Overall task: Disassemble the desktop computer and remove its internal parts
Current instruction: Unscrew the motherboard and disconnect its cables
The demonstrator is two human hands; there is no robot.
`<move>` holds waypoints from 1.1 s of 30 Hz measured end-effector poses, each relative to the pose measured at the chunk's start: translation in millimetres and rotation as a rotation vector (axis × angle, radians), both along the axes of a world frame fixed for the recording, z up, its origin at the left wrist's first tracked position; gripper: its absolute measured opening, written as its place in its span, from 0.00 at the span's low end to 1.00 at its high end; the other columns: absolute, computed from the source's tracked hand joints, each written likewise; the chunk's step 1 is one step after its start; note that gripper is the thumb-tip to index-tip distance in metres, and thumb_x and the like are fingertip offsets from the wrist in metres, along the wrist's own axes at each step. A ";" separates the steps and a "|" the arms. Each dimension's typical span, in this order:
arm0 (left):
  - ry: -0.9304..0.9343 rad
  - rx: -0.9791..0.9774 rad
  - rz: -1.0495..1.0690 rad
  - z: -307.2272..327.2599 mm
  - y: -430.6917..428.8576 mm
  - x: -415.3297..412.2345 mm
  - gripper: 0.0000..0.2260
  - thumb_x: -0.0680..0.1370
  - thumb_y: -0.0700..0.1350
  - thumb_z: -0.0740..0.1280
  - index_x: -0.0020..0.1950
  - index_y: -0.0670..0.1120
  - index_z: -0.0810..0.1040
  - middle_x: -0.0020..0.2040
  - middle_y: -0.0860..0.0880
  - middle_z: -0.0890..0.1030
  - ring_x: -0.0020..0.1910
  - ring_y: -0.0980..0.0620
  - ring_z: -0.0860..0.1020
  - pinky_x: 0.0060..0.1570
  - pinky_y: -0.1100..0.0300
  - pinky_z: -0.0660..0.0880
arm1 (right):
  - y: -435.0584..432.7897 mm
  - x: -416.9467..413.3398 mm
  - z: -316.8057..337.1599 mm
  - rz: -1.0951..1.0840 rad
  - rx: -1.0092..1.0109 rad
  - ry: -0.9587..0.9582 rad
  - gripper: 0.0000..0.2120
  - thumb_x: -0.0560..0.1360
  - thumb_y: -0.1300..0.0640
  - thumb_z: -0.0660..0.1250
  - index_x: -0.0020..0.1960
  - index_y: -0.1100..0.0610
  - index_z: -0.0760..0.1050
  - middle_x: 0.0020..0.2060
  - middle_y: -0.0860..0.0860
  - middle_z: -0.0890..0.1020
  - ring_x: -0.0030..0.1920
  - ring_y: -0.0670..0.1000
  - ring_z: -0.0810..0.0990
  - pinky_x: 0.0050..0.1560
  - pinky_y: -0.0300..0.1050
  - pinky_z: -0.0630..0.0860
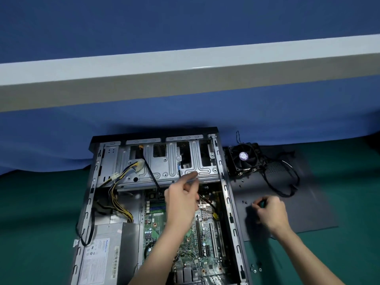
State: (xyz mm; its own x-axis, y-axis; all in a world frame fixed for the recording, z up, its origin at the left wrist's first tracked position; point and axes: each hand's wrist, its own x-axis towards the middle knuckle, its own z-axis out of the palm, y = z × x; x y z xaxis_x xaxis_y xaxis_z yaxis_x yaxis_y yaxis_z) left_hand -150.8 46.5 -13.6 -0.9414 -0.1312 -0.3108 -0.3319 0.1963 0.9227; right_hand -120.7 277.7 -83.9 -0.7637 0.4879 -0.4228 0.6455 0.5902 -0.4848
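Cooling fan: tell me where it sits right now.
Head view: the cooling fan lies outside the computer case, just right of its far corner, on the dark panel beyond the right hand.

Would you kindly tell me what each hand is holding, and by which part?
The left hand holds nothing. The right hand curls its fingers round a small dark thing, too blurred to name.

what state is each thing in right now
computer case: open, lying flat
side panel: off, flat beside the case
fan: out, on the side panel
power supply: in the case, cables attached
motherboard: in the case
left hand: open, over the motherboard
right hand: fingers curled, over the side panel, hold unclear
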 end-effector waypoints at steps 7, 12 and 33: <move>0.031 -0.016 0.001 -14.8 -23.1 3.8 0.10 0.78 0.42 0.66 0.58 0.51 0.79 0.27 0.48 0.76 0.20 0.54 0.71 0.24 0.63 0.71 | -6.8 -6.6 -35.3 0.033 0.095 -0.126 0.04 0.74 0.59 0.69 0.44 0.60 0.78 0.43 0.61 0.82 0.42 0.59 0.82 0.45 0.50 0.77; 0.104 0.016 0.049 -15.2 -37.8 12.2 0.08 0.77 0.41 0.67 0.52 0.52 0.82 0.26 0.46 0.75 0.21 0.52 0.69 0.24 0.63 0.68 | 6.6 -11.2 -24.7 -0.137 0.001 -0.129 0.10 0.67 0.59 0.77 0.41 0.63 0.79 0.38 0.60 0.82 0.40 0.57 0.81 0.42 0.47 0.77; -0.111 -0.593 -0.483 -66.8 -69.1 62.2 0.18 0.80 0.46 0.62 0.70 0.49 0.70 0.68 0.54 0.71 0.67 0.54 0.68 0.67 0.58 0.63 | -146.2 50.4 80.0 0.227 -0.214 0.514 0.12 0.73 0.45 0.65 0.46 0.53 0.71 0.25 0.48 0.76 0.24 0.45 0.75 0.24 0.35 0.70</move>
State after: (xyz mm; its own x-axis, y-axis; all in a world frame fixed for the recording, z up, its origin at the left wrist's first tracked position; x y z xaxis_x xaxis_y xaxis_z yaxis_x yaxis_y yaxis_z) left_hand -88.6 -22.6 -80.4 -0.9041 0.1117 -0.4124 -0.1683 0.7940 0.5841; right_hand -70.2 131.5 -3.8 -0.9714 0.2337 -0.0429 0.1665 0.5409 -0.8245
